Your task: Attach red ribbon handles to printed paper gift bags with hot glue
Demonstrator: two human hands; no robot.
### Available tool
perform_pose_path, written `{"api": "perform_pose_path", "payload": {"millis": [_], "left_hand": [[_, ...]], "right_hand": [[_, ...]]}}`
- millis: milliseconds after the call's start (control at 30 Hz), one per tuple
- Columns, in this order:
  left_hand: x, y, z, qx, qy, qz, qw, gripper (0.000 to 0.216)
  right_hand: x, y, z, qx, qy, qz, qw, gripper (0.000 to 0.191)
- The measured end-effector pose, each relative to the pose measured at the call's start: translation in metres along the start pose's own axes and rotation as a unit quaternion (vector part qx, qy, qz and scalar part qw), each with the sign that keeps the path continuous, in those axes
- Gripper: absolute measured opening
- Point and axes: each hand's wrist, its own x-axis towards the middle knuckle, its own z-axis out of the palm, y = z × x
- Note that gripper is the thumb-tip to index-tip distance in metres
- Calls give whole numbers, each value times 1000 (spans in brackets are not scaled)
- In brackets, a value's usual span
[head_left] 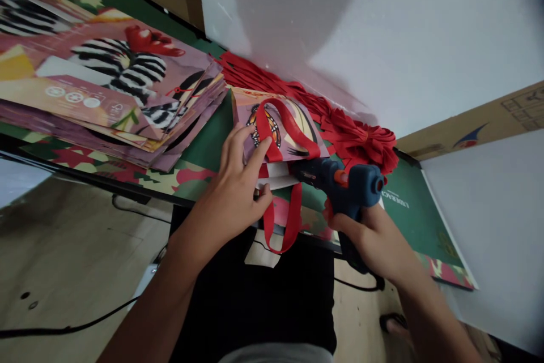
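Observation:
My right hand (374,238) is closed round the handle of a blue glue gun (346,184), whose nozzle points left at the top edge of a flat printed paper bag (297,150) with a butterfly picture. My left hand (236,190) presses down on the bag's edge, pinching one end of a red ribbon handle (287,119) against it. A second red ribbon loop (283,224) hangs down off the table's front edge below the bag.
A thick stack of flat printed bags (106,91) fills the left of the green table (403,210). A pile of red ribbon strips (340,119) lies behind the bag against a white foam board (382,29). Cardboard boxes stand behind. Black cables (63,329) run across the floor.

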Motion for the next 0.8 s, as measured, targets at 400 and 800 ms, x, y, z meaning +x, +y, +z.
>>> {"api": "perform_pose_path", "payload": {"millis": [400,800], "left_hand": [[0,0,0,13,9,1,1000,78],[0,1,-1,2,2,-9,1000,76]], "right_hand": [[-15,3,-10,33,57,31,997,24],[1,12,9,163,44,28,985,22]]}}
